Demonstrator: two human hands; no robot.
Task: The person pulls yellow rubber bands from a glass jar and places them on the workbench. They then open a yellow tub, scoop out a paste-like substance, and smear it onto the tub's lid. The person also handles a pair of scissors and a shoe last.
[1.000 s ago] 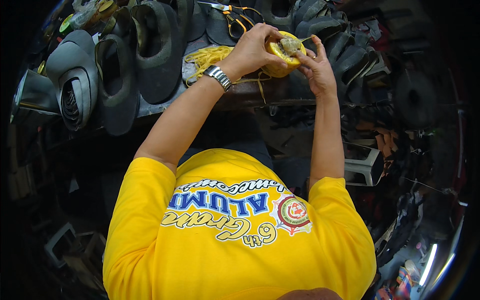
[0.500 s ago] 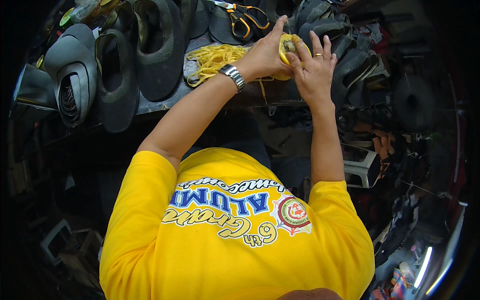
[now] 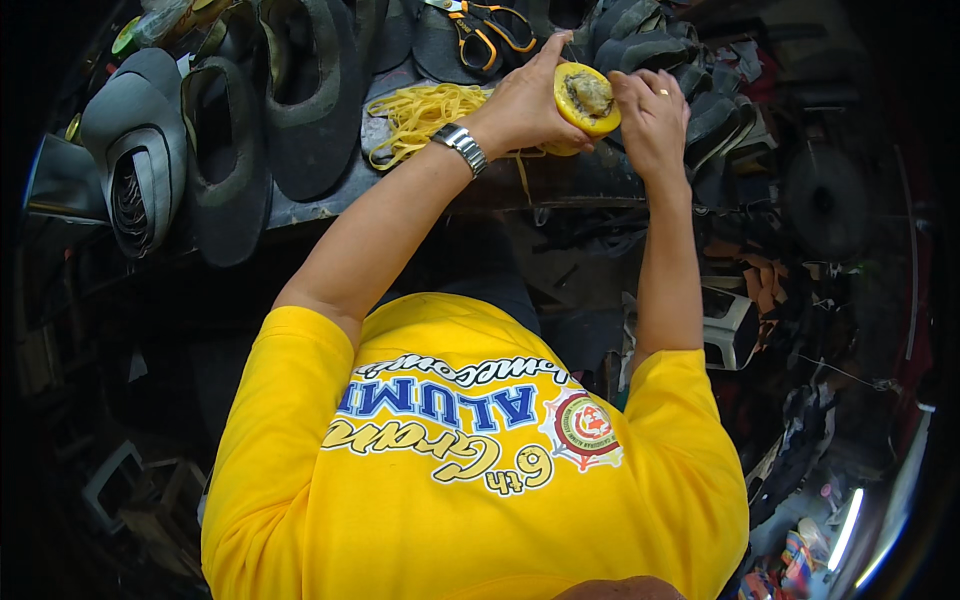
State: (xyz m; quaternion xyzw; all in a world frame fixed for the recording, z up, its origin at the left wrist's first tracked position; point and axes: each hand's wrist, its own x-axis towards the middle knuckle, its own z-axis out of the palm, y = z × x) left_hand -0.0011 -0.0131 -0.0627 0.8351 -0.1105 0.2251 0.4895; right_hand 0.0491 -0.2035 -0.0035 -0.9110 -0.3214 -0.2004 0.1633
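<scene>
Gripping a round yellow container [image 3: 597, 127] — left fingers [image 3: 552, 51] around it, right fingers [image 3: 627, 94] bunched beside it, hold unclear

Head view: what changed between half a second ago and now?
The right hand has moved right, off the open face of the yellow round container, leaving that face uncovered. Whether its fingertips still touch the rim or hold anything is unclear. The left hand keeps its hold; scissors, yellow strips and dark shoes stayed put.
</scene>
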